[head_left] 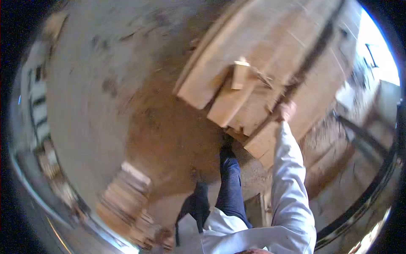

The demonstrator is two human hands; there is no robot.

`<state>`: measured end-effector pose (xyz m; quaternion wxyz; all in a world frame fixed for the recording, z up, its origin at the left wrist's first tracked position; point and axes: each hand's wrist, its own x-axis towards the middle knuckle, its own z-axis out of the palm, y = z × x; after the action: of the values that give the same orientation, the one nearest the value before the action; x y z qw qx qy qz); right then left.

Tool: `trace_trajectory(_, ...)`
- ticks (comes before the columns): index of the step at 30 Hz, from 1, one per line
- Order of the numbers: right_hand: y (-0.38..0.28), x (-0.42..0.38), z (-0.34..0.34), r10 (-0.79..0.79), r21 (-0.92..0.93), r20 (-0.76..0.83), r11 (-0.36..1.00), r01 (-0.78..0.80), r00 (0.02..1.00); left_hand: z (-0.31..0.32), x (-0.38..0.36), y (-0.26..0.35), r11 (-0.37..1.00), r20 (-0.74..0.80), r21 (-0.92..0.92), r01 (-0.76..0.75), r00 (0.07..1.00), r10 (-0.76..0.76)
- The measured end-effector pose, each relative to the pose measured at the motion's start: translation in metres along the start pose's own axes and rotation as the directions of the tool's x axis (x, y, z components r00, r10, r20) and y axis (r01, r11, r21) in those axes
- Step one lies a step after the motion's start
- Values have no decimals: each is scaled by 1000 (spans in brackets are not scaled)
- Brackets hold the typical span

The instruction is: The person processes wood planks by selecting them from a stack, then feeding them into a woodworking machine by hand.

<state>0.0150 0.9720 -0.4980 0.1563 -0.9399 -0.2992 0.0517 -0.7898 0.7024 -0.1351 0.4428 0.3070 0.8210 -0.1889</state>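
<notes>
My right hand point(287, 111) is at the near end of a stack of long wooden boards point(262, 46). Its fingers appear curled over the edge of one wooden board point(264, 137), beside a dark lengthwise gap, though motion blurs them. A short pale wood block point(241, 75) lies on top of the boards, with a splintered scrap point(264, 79) beside it. Left of my white shirt is a brownish smear point(163, 235) that may be my left hand; its fingers cannot be made out.
Dusty ground point(97, 97) spreads to the left. A blurred pile of short wood pieces point(124, 192) stands at lower left. A dark metal bar point(363, 135) runs along the right. My legs point(230, 182) are close to the boards' near ends.
</notes>
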Motion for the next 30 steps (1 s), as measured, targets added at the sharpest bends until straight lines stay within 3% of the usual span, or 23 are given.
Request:
trace_trajectory(1,-13,-1,-38,90,158,65,982,-99,994,3,-10,-22,999,-16,-16,-34,999,33)
trace_trajectory(3,124,25,11,-119,140,-62,982,126,991,13,-35,-49,991,-80,-29,-130,989,127)
trace_trajectory(5,106,7,-39,-37,473,212,878,-70,977,33,-46,-87,974,-199,4,-226,954,222)
trace_trajectory(7,95,-6,-52,-31,633,509,690,-350,860,54,-41,-117,961,-275,-24,-277,926,260)
trace_trajectory(8,60,-37,-69,-74,688,334,701,-189,940,62,-31,-132,940,-193,-189,-285,949,249)
trace_trajectory(9,21,-67,-86,-115,697,145,716,-19,983,62,-19,-145,811,60,-553,-193,961,269)
trace_trajectory(11,4,-92,-94,-81,550,473,805,-221,878,66,-57,-143,743,-34,-633,-218,967,254)
trace_trajectory(12,-91,-153,-177,-141,87,517,990,112,844,67,-58,-139,706,-72,-664,-246,961,267)
trace_trajectory(13,-69,-164,-150,-304,460,481,886,59,822,83,-50,-158,612,-35,-760,-217,955,295)
trace_trajectory(14,-104,-208,-160,-424,776,421,627,-76,802,108,-33,-197,511,-9,-841,-181,947,322)
trace_trajectory(15,-127,-238,-160,-470,782,449,618,-80,760,126,-25,-225,401,0,-904,-149,938,347)
trace_trajectory(16,-159,-273,-151,-318,782,549,522,-341,773,144,-12,-246,602,-53,-746,-285,926,373)
trace_trajectory(17,-201,-314,-182,-481,760,589,602,-244,649,155,-6,-263,756,-105,-525,-390,912,397)
trace_trajectory(18,-240,-359,-199,-465,710,638,663,-236,614,158,-9,-279,815,-72,-453,-361,926,370)
trace_trajectory(19,-268,-394,-212,-442,656,682,722,-221,582,163,-6,-300,839,-131,-337,-428,903,408)
trace_trajectory(20,-298,-428,-206,-535,727,641,652,-215,550,165,-5,-319,852,-190,-211,-478,876,444)
trace_trajectory(22,-317,-501,-162,-686,834,545,503,-227,482,173,-5,-373,750,-391,192,-633,652,650)
trace_trajectory(23,-339,-540,-166,-615,775,628,546,-317,476,179,-4,-391,859,-439,15,-512,768,466)
trace_trajectory(24,-361,-579,-166,-653,768,629,605,-211,421,182,3,-404,917,-442,-166,-364,858,261)
trace_trajectory(25,-388,-622,-174,-694,757,653,609,-236,303,182,9,-415,920,-399,-339,-195,916,47)
trace_trajectory(27,-428,-701,-192,-721,724,682,644,-246,120,167,-6,-447,879,-294,-468,-95,954,-54)
trace_trajectory(28,-443,-736,-197,-713,710,697,671,-215,79,153,-22,-455,851,-238,-523,-42,966,-99)
trace_trajectory(30,-470,-808,-203,-693,687,721,711,-150,13,135,-50,-467,746,-303,-666,-20,921,-246)
